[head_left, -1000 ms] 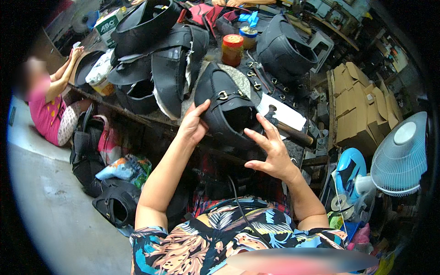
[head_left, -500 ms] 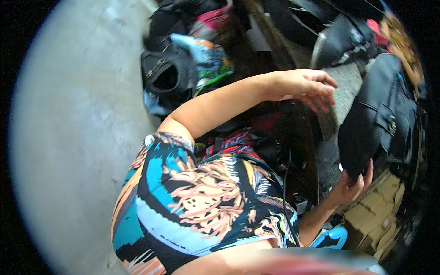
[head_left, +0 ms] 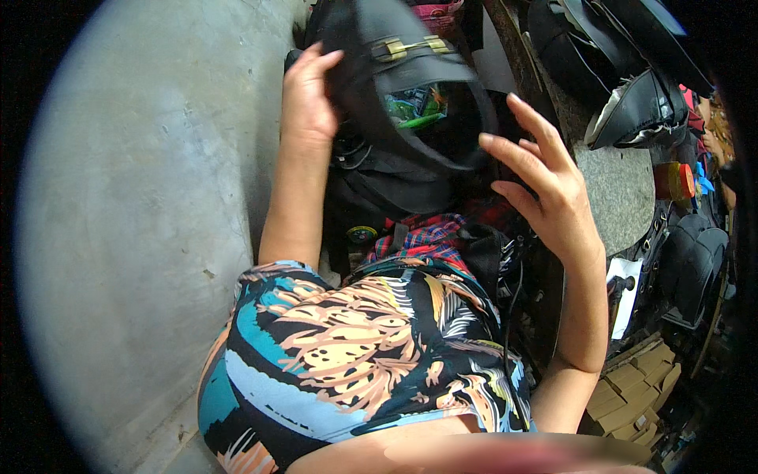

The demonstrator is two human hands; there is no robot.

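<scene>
A black leather shoe upper [head_left: 359, 59] with a gold-coloured metal bit across it is at the top middle of the head view. Through its round opening I see a green package [head_left: 422, 107]. My left hand [head_left: 308, 99] closes on the upper's left edge; part of its grip is hidden behind the leather. To the right of the opening is my right hand [head_left: 545, 178], open, fingers apart, with nothing in it. The fingertips are close to the upper's edge; I cannot tell whether they touch it.
More black shoe uppers [head_left: 643, 110] lie at the upper right, by a grey stone slab [head_left: 620, 197]. An orange-lidded jar [head_left: 677, 182] stands beyond. Black sole-shaped pieces [head_left: 695, 268] and cardboard pieces [head_left: 636, 391] are at the right. Plaid cloth [head_left: 422, 241] lies below the upper.
My left hand has moved from the middle to the left, onto the upper. My right hand has left a black shoe piece at the right and come up towards the middle. The view has shifted.
</scene>
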